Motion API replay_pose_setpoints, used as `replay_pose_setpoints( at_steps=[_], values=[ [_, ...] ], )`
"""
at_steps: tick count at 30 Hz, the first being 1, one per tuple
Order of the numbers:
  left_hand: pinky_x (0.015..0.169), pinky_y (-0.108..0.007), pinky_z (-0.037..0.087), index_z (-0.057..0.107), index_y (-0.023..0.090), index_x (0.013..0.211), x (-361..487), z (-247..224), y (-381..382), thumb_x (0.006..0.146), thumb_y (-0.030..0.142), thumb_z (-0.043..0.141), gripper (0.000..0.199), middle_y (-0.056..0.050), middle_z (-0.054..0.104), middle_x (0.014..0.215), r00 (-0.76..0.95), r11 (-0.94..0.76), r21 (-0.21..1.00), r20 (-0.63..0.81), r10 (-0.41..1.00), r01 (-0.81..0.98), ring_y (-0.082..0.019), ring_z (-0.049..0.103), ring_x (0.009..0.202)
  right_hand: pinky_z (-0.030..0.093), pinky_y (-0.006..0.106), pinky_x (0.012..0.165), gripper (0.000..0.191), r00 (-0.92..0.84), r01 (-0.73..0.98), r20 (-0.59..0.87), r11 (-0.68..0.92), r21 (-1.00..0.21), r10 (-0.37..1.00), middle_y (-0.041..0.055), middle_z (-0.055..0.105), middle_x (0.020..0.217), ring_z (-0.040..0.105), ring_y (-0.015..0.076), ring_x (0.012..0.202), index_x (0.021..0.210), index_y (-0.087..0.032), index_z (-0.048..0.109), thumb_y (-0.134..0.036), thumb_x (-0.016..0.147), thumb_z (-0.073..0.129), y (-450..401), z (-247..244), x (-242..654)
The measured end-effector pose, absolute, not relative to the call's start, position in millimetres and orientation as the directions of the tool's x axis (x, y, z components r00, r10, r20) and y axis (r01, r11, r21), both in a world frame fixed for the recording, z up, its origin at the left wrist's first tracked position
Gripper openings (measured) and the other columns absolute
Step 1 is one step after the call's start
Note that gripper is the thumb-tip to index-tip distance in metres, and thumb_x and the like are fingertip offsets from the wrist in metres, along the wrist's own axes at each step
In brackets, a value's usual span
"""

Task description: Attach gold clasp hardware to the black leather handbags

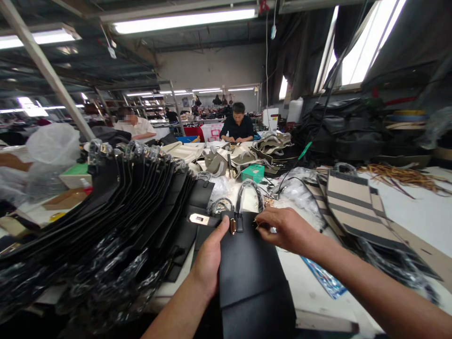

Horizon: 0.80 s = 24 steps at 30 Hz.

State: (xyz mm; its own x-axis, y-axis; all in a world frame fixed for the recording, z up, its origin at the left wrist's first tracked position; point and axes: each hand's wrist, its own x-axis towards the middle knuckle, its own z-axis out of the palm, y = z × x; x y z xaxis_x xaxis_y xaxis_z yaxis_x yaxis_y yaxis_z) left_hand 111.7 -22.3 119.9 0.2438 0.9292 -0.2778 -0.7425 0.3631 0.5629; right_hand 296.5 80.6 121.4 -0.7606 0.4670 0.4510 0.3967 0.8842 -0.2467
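Note:
A black leather bag panel (252, 268) hangs over the table's near edge, its plastic-wrapped handle (249, 186) standing up at the top. My left hand (208, 259) grips the panel's left edge, thumb on the front beside a gold metal fitting (233, 226). At the panel's upper right corner, my right hand (282, 228) pinches a small gold-coloured piece, partly hidden by the fingers. A black strap with a gold plate (199, 219) sticks out to the left of my left thumb.
Many black panels (141, 202) are stacked at left. Beige-and-black panels (353, 197) lie at right. A green box (253, 173) and plastic wrap stand behind the handle. A person (238, 125) sits across the table, another (134, 125) further left.

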Motion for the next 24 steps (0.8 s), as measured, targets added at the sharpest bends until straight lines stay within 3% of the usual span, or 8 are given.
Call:
replay_pose_setpoints(
  at_steps=[8,14,24],
  values=[
    [0.099,-0.048,0.048,0.06,0.012,0.13,109.6,114.2,-19.9,0.088,0.046,0.059,0.054,-0.014,0.075,0.104,0.234,0.35,0.524,-0.276,0.932,-0.776,-0.033,0.068,0.105,0.042,0.023,0.066,0.009,-0.777,0.435,0.405,0.876,-0.207,0.481,0.002,0.064,0.08,0.06,0.0148,0.072,0.088,-0.02,0.066,-0.014,0.084,0.06,82.9,117.7,291.4],
    [0.099,-0.047,0.047,0.061,0.013,0.129,111.5,112.3,-21.5,0.087,0.047,0.059,0.054,-0.014,0.075,0.104,0.23,0.37,0.518,-0.316,0.921,-0.771,-0.034,0.068,0.105,0.046,0.024,0.073,0.011,-0.832,0.352,0.341,0.892,-0.284,0.437,0.003,0.069,0.088,0.063,0.0167,0.081,0.1,-0.023,0.067,-0.022,0.092,0.06,84.2,112.3,299.1],
    [0.096,-0.045,0.049,0.063,0.015,0.127,117.3,108.1,-22.3,0.088,0.043,0.061,0.048,-0.013,0.076,0.1,0.175,0.301,0.572,-0.265,0.948,-0.763,-0.031,0.071,0.098,0.044,0.025,0.07,0.017,-0.779,0.428,0.38,0.866,-0.258,0.498,0.0037,0.068,0.088,0.064,0.0163,0.076,0.108,-0.022,0.062,-0.027,0.096,0.052,71.2,108.8,299.0]
  ],
)
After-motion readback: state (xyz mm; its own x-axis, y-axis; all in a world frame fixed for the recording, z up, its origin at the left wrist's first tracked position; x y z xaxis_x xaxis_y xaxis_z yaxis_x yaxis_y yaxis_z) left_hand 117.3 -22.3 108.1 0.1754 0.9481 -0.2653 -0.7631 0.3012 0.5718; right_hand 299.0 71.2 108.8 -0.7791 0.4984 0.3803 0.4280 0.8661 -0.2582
